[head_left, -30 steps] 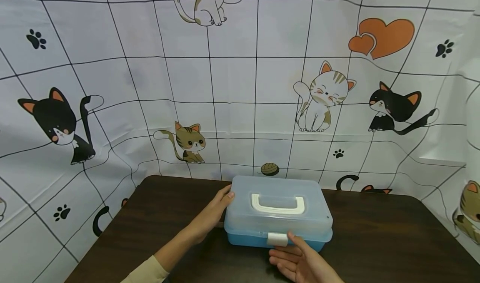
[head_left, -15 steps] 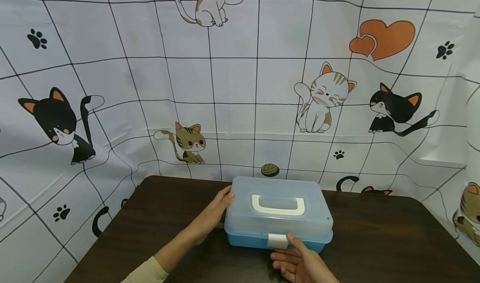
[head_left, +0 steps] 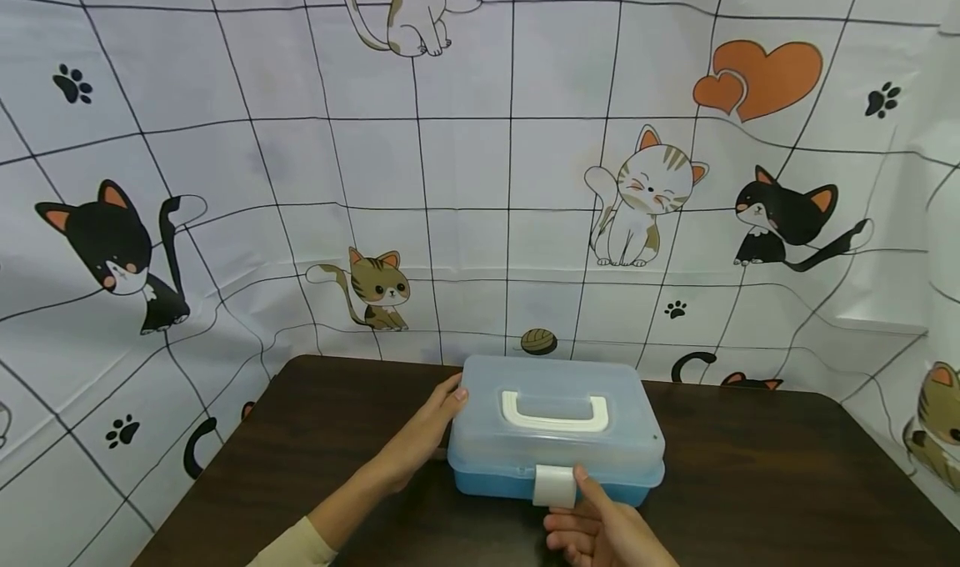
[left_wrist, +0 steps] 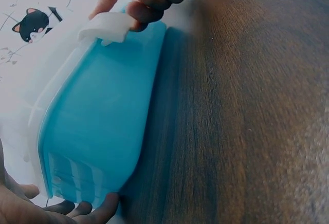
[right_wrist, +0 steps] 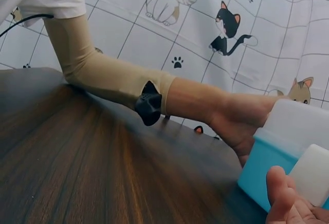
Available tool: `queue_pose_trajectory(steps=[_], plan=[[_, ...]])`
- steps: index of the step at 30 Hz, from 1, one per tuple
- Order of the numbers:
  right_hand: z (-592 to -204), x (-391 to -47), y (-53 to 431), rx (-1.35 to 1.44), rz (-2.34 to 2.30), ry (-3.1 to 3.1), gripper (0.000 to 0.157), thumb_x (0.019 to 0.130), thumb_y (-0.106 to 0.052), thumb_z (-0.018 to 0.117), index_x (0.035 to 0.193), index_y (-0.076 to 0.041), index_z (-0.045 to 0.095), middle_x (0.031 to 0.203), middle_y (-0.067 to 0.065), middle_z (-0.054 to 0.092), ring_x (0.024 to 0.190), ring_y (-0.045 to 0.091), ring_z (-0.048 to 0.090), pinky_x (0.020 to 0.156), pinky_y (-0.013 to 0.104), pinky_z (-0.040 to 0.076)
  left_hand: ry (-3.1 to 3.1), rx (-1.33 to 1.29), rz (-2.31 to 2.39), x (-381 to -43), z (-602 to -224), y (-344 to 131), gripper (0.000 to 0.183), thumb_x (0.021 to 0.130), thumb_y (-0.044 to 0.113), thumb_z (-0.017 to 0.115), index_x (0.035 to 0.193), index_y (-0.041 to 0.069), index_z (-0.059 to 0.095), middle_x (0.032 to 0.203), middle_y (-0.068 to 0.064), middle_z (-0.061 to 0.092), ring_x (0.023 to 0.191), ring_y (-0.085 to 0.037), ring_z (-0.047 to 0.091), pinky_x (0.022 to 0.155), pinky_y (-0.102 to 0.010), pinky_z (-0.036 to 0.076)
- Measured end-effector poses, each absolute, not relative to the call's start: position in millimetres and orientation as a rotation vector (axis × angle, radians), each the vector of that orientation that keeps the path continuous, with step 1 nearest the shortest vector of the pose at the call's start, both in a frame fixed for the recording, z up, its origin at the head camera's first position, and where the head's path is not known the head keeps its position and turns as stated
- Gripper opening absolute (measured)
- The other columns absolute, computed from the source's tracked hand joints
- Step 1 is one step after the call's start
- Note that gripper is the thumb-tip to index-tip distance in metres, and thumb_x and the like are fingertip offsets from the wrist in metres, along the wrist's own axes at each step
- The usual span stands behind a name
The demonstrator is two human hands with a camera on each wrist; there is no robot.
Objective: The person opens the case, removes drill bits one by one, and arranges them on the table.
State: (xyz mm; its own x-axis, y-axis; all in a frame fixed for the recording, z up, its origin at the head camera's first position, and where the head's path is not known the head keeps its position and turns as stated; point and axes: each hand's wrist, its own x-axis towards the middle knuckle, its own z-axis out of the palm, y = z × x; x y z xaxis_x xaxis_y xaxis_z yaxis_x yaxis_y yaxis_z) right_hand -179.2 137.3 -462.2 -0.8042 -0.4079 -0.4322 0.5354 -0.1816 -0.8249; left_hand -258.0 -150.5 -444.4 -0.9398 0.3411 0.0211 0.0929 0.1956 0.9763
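Observation:
A plastic storage box point(head_left: 480, 434) with a translucent lid and blue base sits on the dark table. Its white carry handle point(head_left: 555, 423) lies flat on the lid. My left hand point(head_left: 416, 438) rests against the box's left end, fingers along the wall, as the left wrist view also shows. At the front, my right hand point(head_left: 603, 529) holds the white latch point(head_left: 555, 486), thumb at its right edge and fingers curled beneath. In the left wrist view the latch point(left_wrist: 107, 27) stands out from the blue base point(left_wrist: 103, 100). The lid is down; the box's contents are hidden.
Dark wood-grain table point(head_left: 765, 475) extends on both sides of the box. Behind it hangs a white sheet point(head_left: 465, 167) printed with cats and grid lines. A beige sleeve point(right_wrist: 113, 77) with a black piece point(right_wrist: 149, 105) covers the left forearm.
The latch has swung outward from the box front, its lower edge tilting toward me, with the right hand's fingers at it. The left hand and box have stayed in place.

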Motion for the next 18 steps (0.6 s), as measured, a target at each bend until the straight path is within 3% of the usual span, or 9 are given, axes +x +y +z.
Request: queue_pose_trajectory(steps=[7, 18], plan=[[-454, -178, 138, 0.137, -2.031, 1.456, 0.085, 0.084, -0.066, 0.047, 0.114, 0.013, 0.052, 0.095, 0.013, 0.067, 0.079, 0.017, 0.065, 0.068, 0.025, 0.05, 2.263, 0.419, 1.831, -258, -444, -150, 0.062, 0.093, 0.06, 0.034, 0.146, 0.034, 0.014, 0.15, 0.001, 0.011, 0.134, -0.03, 0.014, 0.094, -0.063, 0.027], [-442, -176, 141, 0.05, -2.038, 1.385, 0.083, 0.088, -0.061, 0.045, 0.125, 0.014, 0.042, 0.097, 0.008, 0.065, 0.083, 0.015, 0.063, 0.073, 0.026, 0.049, 2.272, 0.423, 1.829, -257, -445, -150, 0.061, 0.093, 0.059, 0.033, 0.146, 0.034, 0.014, 0.15, 0.002, 0.01, 0.135, -0.028, 0.011, 0.096, -0.063, 0.023]])
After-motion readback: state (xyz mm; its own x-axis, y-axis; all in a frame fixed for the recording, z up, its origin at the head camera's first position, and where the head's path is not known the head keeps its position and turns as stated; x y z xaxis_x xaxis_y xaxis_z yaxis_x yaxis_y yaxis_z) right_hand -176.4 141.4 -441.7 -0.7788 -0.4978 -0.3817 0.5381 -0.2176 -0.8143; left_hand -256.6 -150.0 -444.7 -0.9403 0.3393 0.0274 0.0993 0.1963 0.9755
